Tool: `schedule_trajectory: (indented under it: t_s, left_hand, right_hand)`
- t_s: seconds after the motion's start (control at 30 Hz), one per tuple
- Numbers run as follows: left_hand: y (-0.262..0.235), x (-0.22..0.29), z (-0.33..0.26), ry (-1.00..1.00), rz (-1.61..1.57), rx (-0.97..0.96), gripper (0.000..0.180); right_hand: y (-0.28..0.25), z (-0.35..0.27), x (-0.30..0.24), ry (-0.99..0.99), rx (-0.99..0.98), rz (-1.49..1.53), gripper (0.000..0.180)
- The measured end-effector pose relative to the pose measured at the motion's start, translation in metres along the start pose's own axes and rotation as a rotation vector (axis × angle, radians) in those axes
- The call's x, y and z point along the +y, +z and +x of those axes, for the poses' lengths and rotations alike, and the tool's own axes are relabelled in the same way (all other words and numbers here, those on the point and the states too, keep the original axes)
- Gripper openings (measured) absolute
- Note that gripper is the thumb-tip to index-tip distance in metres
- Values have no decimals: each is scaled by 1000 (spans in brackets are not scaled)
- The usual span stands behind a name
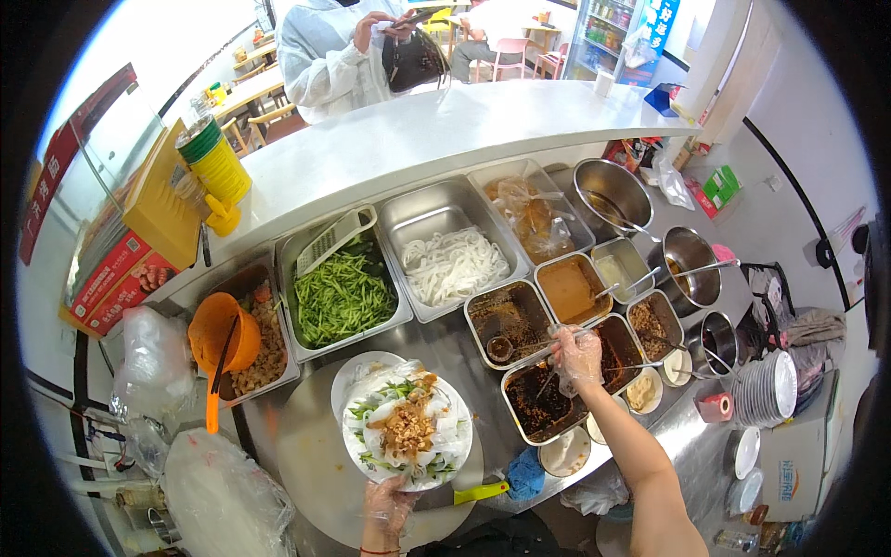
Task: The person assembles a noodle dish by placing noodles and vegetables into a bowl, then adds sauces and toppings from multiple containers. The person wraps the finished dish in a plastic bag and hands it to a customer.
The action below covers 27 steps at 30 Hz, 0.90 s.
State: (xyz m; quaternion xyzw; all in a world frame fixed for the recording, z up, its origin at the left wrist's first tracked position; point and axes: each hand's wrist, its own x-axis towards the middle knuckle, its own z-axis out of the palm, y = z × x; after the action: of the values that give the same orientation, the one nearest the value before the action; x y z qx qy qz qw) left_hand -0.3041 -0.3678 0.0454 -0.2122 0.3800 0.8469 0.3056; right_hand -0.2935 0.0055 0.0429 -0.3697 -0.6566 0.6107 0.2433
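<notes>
My left hand, in a clear plastic glove, grips the near rim of a white plate. On the plate lie white noodles, green cucumber strips and a heap of chopped nuts with brown sauce. A second white plate shows partly beneath it. My right hand, gloved too, is closed round the handle of a small ladle. The ladle's bowl sits in the tray of brown sauce. Below that hand is a tray of dark chili sauce.
Metal trays hold shredded cucumber, white noodles and tan sauce. An orange pot stands left. Steel pots and stacked plates are right. A yellow-handled knife lies nearby. Beyond the counter, a person holds a phone.
</notes>
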Motion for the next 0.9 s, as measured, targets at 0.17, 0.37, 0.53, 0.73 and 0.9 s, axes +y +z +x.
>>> schedule_trajectory:
  t_s: [0.17,0.37,0.53,0.73,0.9]
  left_hand:
    - [3,1,-2,-31,11,14,57]
    - [-1,-6,10,-116,35,-38,55]
    - [5,-9,15,-132,15,-125,57]
    - [15,-6,12,-97,-7,-159,56]
    - [17,-5,10,-83,5,-164,55]
  right_hand:
    - [5,-22,-41,-38,-29,176,13]
    - [5,-87,-107,-506,-205,-146,15]
    - [4,-116,-127,-1135,-465,-314,18]
    - [-6,-140,-139,-1253,-745,-505,44]
    - [-12,-154,-132,-1364,-672,-553,40]
